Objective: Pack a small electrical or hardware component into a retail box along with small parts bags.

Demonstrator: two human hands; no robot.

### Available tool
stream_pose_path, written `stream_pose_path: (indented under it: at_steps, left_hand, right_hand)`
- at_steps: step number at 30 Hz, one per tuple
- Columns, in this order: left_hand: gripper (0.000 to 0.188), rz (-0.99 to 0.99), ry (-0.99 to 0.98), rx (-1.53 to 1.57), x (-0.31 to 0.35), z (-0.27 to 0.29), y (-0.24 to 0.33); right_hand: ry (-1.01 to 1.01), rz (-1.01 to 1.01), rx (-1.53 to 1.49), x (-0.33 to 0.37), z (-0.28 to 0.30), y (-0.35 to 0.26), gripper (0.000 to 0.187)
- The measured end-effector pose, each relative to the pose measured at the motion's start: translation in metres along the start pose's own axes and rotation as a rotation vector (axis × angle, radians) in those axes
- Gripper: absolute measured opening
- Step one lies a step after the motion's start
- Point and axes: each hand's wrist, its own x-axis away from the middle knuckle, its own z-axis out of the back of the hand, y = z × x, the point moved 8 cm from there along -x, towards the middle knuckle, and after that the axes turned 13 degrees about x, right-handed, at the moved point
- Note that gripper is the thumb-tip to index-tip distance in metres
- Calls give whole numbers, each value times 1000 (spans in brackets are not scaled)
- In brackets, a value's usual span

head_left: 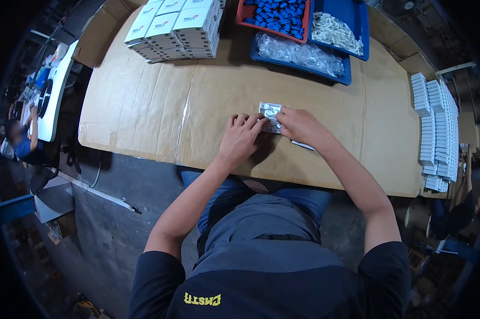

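Note:
A small white rectangular plastic casing (270, 108) lies on the cardboard-covered table in front of me, with its inner side and some small white parts facing up. My left hand (241, 136) is at its left side, fingers bent, with the fingertips holding the casing's edge. Over its right part is my right hand (302, 126), its fingers pinched together inside the casing. Whatever they grip is hidden. A flat white piece (303, 144) sticks out from beneath the right wrist.
Stacked white boxes (168, 29) stand at the far left. Far right of centre are a red tray of blue parts (276, 15), a blue tray of white parts (336, 33) and a blue tray of clear plastic bags (298, 56). White pieces (436, 125) are piled at right. A person (27, 141) sits at left.

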Motion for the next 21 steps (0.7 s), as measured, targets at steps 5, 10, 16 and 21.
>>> stream_pose_path:
  at_steps: [5, 10, 16, 21]
  left_hand:
    - [58, -6, -12, 23, 1, -1, -3]
    - [57, -57, -47, 53, 4, -6, -5]
    - [60, -73, -53, 69, 3, -6, 1]
    - [60, -83, -50, 75, 2, -4, 0]
  right_hand:
    - [27, -12, 17, 5, 1, -4, 21]
    - [126, -41, -18, 15, 8, -5, 21]
    - [99, -65, -60, 24, 1, 2, 14]
    - [188, -111, -251, 33, 12, 10, 16]
